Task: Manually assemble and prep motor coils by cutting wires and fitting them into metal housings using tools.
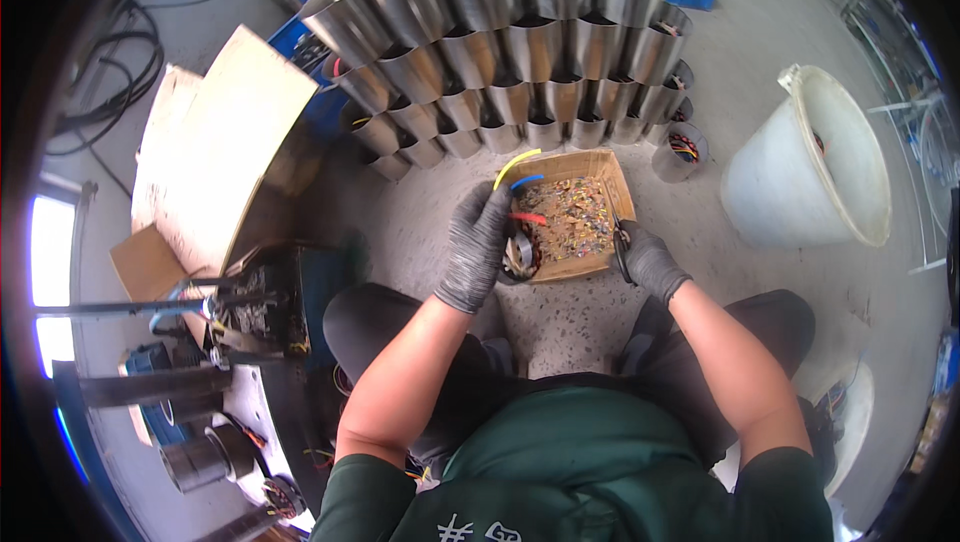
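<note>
While the person sits over a cardboard box [600, 170] on the concrete floor [440, 212], both gloved hands work at its near edge.

Left hand [478, 242]: closed around a coil [520, 254] at the box's near left corner; yellow, blue and red wires [514, 168] stick up from the grip.
Right hand [648, 260]: at the near right corner, fingers curled on a dark looped tool [622, 247], possibly snips; exact grip hard to tell.
Box contents: small mixed-colour wire scraps [572, 220].
Surroundings: stacked metal sleeves [520, 52] beyond the far edge; white bucket [815, 162] to the right; cardboard sheets [225, 142] and a machine [250, 312] to the left.

Handling note, as judgement: keep the coil over the box so cuttings drop inside, hold the wires taut and clear of the glove, and cut close to the coil.
</note>
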A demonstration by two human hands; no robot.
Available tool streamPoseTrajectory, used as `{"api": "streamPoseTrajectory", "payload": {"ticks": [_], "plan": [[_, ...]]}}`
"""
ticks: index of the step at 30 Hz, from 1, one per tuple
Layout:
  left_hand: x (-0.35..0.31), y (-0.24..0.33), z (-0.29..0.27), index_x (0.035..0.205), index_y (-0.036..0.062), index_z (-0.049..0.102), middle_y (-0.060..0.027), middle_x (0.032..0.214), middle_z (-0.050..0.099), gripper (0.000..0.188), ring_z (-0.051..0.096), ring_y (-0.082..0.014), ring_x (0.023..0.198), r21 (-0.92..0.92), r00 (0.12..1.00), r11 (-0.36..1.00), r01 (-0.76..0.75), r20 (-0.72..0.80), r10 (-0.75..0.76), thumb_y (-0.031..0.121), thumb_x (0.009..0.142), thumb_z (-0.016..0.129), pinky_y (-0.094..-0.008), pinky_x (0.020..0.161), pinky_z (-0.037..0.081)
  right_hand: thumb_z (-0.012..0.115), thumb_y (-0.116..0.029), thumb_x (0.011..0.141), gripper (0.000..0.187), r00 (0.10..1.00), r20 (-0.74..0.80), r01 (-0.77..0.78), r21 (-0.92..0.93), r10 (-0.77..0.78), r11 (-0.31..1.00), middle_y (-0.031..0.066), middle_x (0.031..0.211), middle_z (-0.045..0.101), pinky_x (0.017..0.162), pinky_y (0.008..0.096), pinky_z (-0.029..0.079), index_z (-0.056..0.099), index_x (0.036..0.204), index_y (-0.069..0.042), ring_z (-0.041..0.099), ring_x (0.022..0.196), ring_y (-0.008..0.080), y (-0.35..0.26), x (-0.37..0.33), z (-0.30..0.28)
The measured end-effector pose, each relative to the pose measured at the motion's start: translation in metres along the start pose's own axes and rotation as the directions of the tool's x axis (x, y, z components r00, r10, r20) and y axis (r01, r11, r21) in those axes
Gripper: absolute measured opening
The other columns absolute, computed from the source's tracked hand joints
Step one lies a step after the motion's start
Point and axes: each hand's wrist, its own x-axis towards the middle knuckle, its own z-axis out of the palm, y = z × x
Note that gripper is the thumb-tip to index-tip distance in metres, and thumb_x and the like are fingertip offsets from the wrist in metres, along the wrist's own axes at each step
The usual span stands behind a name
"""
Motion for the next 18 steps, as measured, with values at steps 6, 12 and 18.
{"api": "streamPoseTrajectory", "payload": {"ticks": [6, 12, 18], "plan": [[-0.032, 0.089, -0.06, 0.118, -0.0015, 0.066, -0.0024, 0.094, 0.068, 0.041, 0.062, -0.0094, 0.084, 0.243, 0.951, 0.926, -0.287, -0.043, 0.306, 0.018, 0.084, 0.08, -0.0283, 0.077, 0.054, 0.067, -0.029, 0.089, 0.029, 0.961, -0.055, 0.231, -0.386, -0.272, 0.893, 0.0253, 0.087, 0.07, 0.076, 0.049, 0.054, 0.066, 0.106, -0.006, 0.069, 0.084, 0.0435, 0.006, -0.01, 0.002], [-0.114, 0.15, -0.123, 0.111, 0.0047, 0.072, -0.0127, 0.086, 0.071, 0.033, 0.071, -0.0184, 0.075, 0.651, 0.61, 0.483, -0.586, -0.039, 0.791, 0.002, 0.078, 0.074, -0.0286, 0.069, 0.056, 0.072, -0.025, 0.082, 0.03, 0.942, 0.049, 0.331, -0.308, -0.332, 0.892, 0.0245, 0.092, 0.07, 0.076, 0.0488, 0.054, 0.067, 0.105, -0.006, 0.069, 0.087, 0.0426, 0.027, 0.0, 0.012], [-0.226, 0.163, -0.202, 0.116, -0.0007, 0.07, -0.0056, 0.097, 0.073, 0.029, 0.066, -0.0113, 0.091, 0.452, 0.76, 0.815, -0.363, -0.361, 0.54, 0.021, 0.096, 0.069, -0.0283, 0.085, 0.052, 0.071, -0.028, 0.086, 0.032, 0.93, 0.122, 0.363, -0.455, -0.347, 0.813, 0.0244, 0.09, 0.072, 0.078, 0.0467, 0.055, 0.07, 0.108, -0.004, 0.072, 0.087, 0.0394, 0.028, 0.017, 0.023]]}}
